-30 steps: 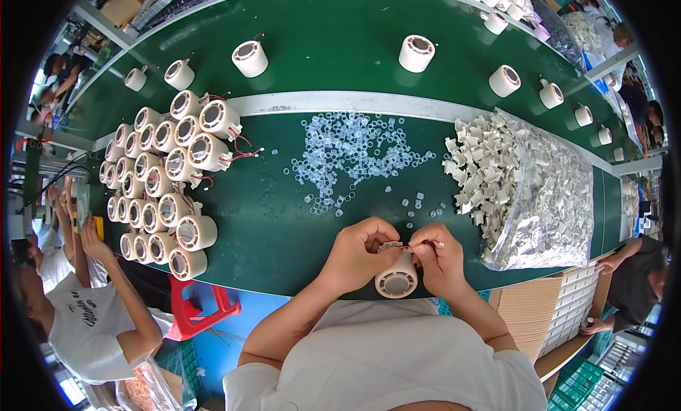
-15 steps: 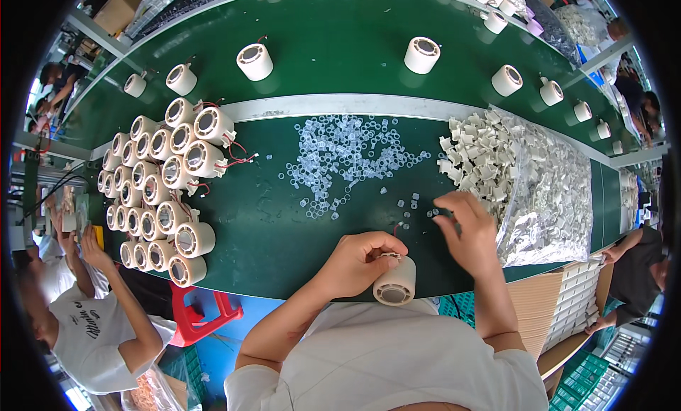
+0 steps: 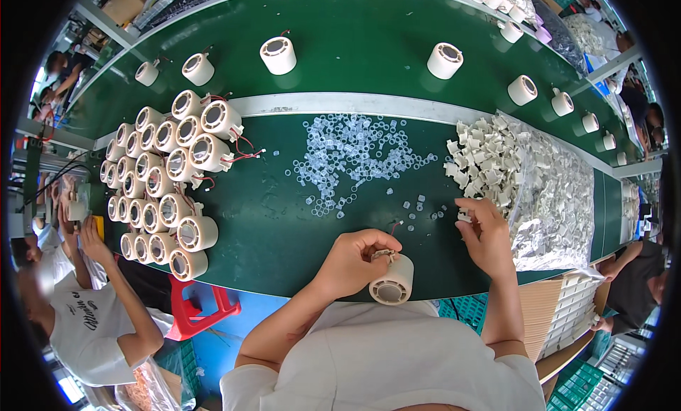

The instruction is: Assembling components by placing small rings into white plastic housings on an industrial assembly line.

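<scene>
My left hand (image 3: 352, 262) pinches the upper side of a white cylindrical motor (image 3: 392, 282) at the table's near edge, its round grey-centred end tilted toward me. A short red wire (image 3: 396, 226) sticks up past my fingers. To the right, my right hand (image 3: 486, 235) grips a small white plastic clip (image 3: 464, 215) between thumb and fingertips. Just beyond it lies a heap of similar white clips (image 3: 484, 156), spilling from a clear plastic bag (image 3: 557, 198). Small translucent rings (image 3: 355, 152) are scattered across the middle, several of them near my right fingers.
Many white motors (image 3: 167, 170) with red wires stand grouped at the left. Behind a pale metal rail (image 3: 340, 103), a green belt (image 3: 355, 42) carries spaced motors. A co-worker (image 3: 99, 319) sits at left near a red stool (image 3: 202, 312). Cartons (image 3: 567, 319) stand at right.
My right hand has moved right, from beside the loose rings to the clip heap, and now holds a white clip. The motors on the belt have shifted right. My left hand keeps its hold.
</scene>
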### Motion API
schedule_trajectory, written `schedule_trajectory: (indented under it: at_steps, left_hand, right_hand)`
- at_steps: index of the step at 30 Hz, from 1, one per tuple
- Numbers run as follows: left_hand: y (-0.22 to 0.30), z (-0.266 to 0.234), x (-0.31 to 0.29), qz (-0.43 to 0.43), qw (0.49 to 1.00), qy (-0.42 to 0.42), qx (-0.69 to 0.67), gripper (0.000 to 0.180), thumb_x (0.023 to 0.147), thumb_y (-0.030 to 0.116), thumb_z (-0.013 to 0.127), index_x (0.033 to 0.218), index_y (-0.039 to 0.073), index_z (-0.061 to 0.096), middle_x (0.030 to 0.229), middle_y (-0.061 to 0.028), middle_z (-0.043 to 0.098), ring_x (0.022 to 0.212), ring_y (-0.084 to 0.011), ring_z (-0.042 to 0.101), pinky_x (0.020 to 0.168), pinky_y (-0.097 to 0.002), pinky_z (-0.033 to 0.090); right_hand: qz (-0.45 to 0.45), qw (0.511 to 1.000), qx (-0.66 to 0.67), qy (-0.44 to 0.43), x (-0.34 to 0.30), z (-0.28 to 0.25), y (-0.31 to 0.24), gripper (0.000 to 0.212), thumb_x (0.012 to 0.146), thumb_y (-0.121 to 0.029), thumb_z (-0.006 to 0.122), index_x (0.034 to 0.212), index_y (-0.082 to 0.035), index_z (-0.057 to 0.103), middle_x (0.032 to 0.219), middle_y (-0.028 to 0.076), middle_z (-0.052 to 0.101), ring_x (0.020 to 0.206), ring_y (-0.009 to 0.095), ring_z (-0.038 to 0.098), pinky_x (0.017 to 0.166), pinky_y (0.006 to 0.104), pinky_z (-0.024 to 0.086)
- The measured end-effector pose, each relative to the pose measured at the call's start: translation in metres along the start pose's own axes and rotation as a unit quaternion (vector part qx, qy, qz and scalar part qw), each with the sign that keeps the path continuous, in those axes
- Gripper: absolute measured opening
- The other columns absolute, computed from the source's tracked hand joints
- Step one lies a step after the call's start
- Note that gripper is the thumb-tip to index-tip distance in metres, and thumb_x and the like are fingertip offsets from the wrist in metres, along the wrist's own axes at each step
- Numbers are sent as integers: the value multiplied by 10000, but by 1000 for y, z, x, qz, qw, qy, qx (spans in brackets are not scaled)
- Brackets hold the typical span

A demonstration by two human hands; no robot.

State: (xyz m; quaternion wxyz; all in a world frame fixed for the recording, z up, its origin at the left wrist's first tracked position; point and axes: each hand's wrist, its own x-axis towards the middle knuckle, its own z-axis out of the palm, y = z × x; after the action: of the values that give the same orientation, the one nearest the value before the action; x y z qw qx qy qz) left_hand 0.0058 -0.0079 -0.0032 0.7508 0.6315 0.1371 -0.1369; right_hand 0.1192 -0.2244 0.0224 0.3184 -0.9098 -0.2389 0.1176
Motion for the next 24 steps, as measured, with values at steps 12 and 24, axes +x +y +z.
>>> schedule_trajectory:
  at_steps: [12,24]
  left_hand:
    - [2,4,-3,-1,1000,16,-8,224,759,-30,508,925,4,655,734,-22,614,585,-62,471,511,-186,384]
    - [10,0,-1,-19,991,-7,-130,244,773,-36,500,959,-4,653,731,-49,610,590,-87,477,517,-207,391]
  right_hand:
    - [6,834,546,-83,-19,54,-38,159,816,82,563,951,0,581,876,63,562,718,132,563,658,232,480]
    - [-144,966,212,-29,-15,50,-48,256,744,126,562,911,-48,646,853,68,575,743,149,519,618,216,416]
